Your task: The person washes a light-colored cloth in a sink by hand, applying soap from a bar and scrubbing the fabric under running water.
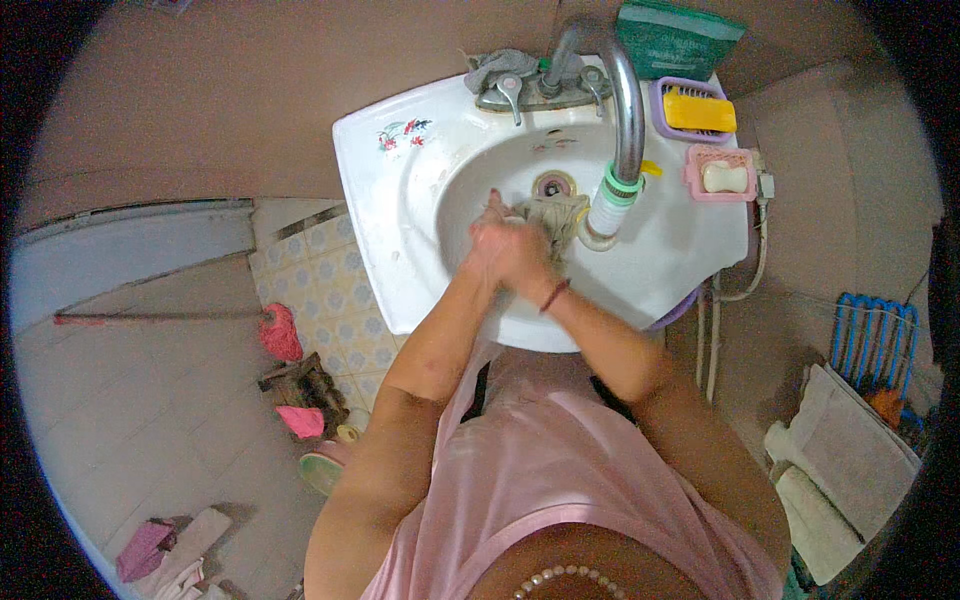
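Note:
My left hand (487, 238) and my right hand (527, 251) are pressed together over the basin of a white ceramic sink (397, 202). A wet-looking grey-beige cloth (559, 217) bunches out beyond my right hand, which is closed on it. Blur and overlap hide how the fingers of my left hand lie. A dark red band (555, 295) circles my right wrist. Just past the cloth is the round drain (553, 186). Close on the right hangs the curved metal faucet spout (628, 112), with a white and green filter nozzle (609, 210) at its end.
Two lever handles flank the faucet base (514, 99), with a grey rag (506, 69) behind. On the right rim sit a purple dish with a yellow brush (697, 112) and a pink dish with white soap (724, 178). A green pouch (675, 41) stands at the back.

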`<state>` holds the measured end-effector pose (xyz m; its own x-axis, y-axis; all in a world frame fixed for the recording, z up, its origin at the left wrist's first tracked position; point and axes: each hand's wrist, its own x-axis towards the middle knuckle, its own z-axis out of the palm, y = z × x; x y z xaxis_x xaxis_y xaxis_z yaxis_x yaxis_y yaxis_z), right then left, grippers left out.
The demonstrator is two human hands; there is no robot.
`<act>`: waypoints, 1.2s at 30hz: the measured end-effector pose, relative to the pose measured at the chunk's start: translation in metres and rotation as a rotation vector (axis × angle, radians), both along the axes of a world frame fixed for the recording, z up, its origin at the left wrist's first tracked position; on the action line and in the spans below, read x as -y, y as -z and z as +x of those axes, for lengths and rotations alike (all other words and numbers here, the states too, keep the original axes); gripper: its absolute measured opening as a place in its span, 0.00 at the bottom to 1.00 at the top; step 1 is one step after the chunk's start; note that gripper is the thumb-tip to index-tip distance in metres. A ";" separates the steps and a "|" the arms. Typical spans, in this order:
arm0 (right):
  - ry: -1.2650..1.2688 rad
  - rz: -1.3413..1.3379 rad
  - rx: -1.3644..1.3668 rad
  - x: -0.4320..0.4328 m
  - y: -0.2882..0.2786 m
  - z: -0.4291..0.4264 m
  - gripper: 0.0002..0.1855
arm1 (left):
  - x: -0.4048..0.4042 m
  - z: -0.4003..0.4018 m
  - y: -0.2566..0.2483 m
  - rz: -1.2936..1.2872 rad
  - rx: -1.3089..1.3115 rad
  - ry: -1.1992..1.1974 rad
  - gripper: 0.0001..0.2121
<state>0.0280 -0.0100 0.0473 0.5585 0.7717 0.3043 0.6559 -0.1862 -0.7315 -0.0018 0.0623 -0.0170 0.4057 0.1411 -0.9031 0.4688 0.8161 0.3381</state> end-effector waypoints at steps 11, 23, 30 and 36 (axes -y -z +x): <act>0.013 -0.019 -0.680 0.041 0.024 0.050 0.11 | -0.002 0.012 -0.061 -0.116 0.340 -0.195 0.15; 0.368 -0.339 -0.408 0.077 0.017 0.075 0.20 | 0.014 0.001 -0.041 0.239 0.503 0.039 0.06; 0.207 -0.156 -0.376 0.033 0.042 0.028 0.09 | 0.045 0.023 -0.064 -0.162 0.156 -0.223 0.14; 0.084 -0.065 -0.328 0.016 -0.008 -0.006 0.09 | 0.011 -0.012 0.030 0.742 0.972 0.363 0.17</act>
<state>0.0218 -0.0261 0.0554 0.6811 0.7306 0.0491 0.3677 -0.2832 -0.8858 -0.0136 0.0515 -0.0474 0.9738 0.2250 0.0335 -0.0715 0.1629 0.9841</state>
